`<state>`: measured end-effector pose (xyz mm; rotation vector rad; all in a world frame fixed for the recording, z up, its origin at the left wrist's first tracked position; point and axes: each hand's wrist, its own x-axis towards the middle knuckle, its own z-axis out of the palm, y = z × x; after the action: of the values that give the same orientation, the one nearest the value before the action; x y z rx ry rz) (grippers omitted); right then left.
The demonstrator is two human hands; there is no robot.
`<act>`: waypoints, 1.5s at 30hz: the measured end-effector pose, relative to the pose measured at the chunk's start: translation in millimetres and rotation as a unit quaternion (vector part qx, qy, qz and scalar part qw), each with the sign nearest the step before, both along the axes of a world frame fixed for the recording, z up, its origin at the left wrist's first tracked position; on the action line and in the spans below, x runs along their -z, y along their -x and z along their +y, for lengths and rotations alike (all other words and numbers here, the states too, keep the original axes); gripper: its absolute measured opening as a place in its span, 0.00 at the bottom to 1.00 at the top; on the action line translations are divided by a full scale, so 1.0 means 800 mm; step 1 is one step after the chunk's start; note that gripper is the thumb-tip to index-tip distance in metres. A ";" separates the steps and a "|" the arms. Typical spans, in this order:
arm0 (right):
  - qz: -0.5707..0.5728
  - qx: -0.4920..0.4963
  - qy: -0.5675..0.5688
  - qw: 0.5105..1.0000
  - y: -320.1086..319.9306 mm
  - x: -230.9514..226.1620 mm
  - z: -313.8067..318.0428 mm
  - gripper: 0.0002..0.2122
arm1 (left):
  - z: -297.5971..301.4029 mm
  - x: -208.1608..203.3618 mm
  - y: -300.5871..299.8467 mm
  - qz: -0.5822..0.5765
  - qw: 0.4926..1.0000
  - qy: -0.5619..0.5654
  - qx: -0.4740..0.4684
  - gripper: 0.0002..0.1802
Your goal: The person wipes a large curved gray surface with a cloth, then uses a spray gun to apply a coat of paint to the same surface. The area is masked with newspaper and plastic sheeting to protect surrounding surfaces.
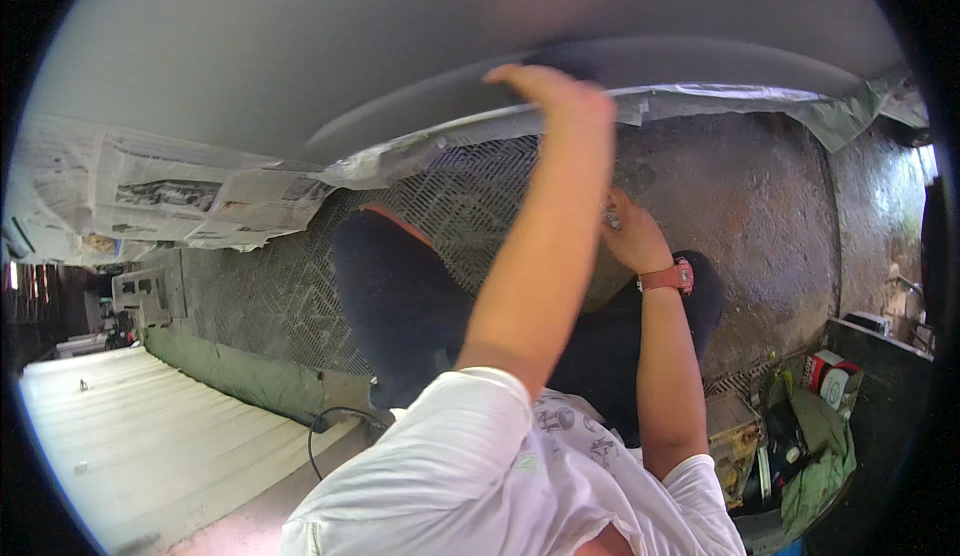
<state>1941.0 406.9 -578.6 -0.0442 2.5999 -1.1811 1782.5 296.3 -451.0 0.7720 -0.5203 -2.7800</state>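
Observation:
A smooth grey curved panel spans the top of the head view. My left hand is against its lower edge, one digit stretched to the left; motion blur and the hand's own angle hide the other fingers. Lower and to the right, my right hand hangs over the floor near my knee, a red watch on its wrist. Its fingers are curled in, and a small shiny bit shows at their tips, too small to name.
Newspaper masking and clear plastic sheeting hang below the panel. The floor looks dark and wet. At lower right are a worn box and a green cloth. A white corrugated sheet lies at lower left.

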 end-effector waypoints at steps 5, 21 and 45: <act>0.023 0.001 0.007 1.000 0.009 -0.007 -0.003 0.27 | -0.258 -0.006 -0.014 -0.094 0.946 0.266 -0.160 0.55; -0.044 -0.043 -0.011 0.998 0.027 0.004 -0.017 0.29 | -0.089 0.051 -0.003 0.080 0.272 0.947 -0.149 0.48; 0.028 -0.032 -0.028 0.999 0.025 0.022 -0.013 0.29 | -0.225 -0.134 -0.004 0.068 0.237 0.908 -0.338 0.42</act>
<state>1921.0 396.4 -596.1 -0.1505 2.6567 -1.0998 1785.8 116.3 -343.5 -0.0871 -1.8666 -0.1049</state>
